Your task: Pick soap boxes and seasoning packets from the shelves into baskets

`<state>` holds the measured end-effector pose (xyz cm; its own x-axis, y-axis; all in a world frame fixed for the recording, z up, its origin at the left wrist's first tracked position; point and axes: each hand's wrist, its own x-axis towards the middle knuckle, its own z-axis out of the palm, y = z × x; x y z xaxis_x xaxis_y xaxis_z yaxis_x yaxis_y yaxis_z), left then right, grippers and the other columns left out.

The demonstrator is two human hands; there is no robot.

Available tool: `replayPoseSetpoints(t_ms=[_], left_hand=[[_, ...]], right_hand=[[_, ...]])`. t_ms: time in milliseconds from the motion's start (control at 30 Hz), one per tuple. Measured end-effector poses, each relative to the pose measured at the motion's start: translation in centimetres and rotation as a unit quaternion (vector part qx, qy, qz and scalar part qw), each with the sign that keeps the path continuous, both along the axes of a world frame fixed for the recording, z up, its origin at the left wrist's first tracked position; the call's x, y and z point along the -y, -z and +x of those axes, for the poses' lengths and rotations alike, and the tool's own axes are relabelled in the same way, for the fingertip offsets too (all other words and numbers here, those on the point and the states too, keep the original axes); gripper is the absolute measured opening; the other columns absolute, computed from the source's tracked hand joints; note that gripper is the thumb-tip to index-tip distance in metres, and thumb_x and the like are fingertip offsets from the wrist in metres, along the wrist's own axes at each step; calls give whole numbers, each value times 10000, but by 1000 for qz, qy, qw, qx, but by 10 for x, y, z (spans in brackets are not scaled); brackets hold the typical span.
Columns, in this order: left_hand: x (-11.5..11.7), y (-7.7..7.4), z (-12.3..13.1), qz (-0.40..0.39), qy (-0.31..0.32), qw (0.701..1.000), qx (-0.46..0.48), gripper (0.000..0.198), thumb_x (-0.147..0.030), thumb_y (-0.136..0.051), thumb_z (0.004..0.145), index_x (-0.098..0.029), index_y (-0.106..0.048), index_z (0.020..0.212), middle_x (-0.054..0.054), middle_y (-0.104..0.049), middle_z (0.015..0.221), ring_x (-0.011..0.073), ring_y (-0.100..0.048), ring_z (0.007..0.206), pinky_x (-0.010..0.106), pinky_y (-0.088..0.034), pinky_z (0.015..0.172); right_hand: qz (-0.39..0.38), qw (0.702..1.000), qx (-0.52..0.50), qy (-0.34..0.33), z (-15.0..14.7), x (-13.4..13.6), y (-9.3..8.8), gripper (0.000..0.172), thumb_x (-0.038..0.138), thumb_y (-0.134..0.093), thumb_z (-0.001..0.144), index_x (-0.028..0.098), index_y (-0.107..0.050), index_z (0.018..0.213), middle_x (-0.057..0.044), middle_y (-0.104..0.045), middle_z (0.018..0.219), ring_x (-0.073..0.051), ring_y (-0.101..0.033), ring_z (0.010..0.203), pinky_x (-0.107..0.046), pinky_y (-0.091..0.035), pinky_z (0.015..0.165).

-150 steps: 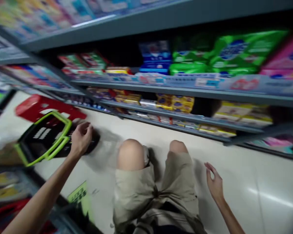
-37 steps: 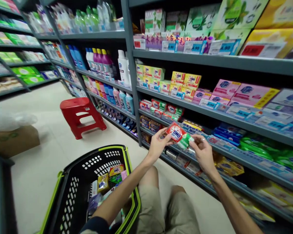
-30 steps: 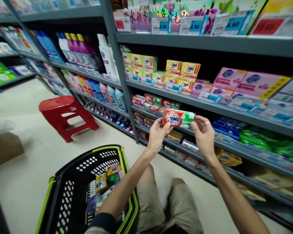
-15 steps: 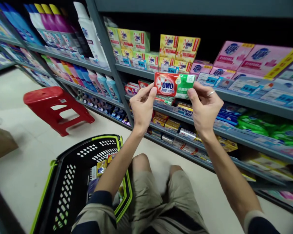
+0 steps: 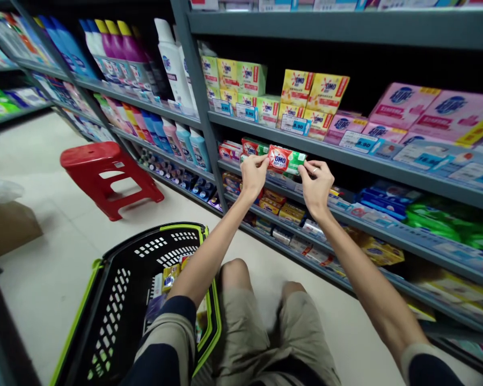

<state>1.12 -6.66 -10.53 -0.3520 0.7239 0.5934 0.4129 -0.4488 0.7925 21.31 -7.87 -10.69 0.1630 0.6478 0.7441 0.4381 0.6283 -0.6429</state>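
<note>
Between both hands, soap bar

A: Readable print, item one?

B: "OMO", white letters on a red burst, on the red-and-green soap pack held at the shelf edge.

A: Elsewhere?

B: "OMO" again on the yellow boxes and the green boxes one shelf up.

A: Prices?

B: A shelf tag below the pink packs reads about "8.90". Other tags are too small or blurred to read.
</note>
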Motion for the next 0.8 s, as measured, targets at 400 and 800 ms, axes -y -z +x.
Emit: replayPoseSetpoints(t_ms=[400,800], left_hand=[[-21,21,7,-41,-37,995,-86,253,-251,-703,992,-145,-844,1173,189,-820,1156,302,-767,1021,434,-545,1044],[-11,37,25,-5,-34,996,-83,431,-215,-549,1027,-114,-710,1414,175,-662,1282,260,-653,1173,395,-519,1107]], right_hand=[[11,998,61,8,-7,-30,33,277,324,-624,1013,151,-757,1184,-143,-689,1224,-227,-705,1087,-380,-617,995],[-1,995,96,31,-2,-35,32,175,262,-673,960,160,-665,1102,-118,-678,1104,-226,-694,951,-394,-596,934]])
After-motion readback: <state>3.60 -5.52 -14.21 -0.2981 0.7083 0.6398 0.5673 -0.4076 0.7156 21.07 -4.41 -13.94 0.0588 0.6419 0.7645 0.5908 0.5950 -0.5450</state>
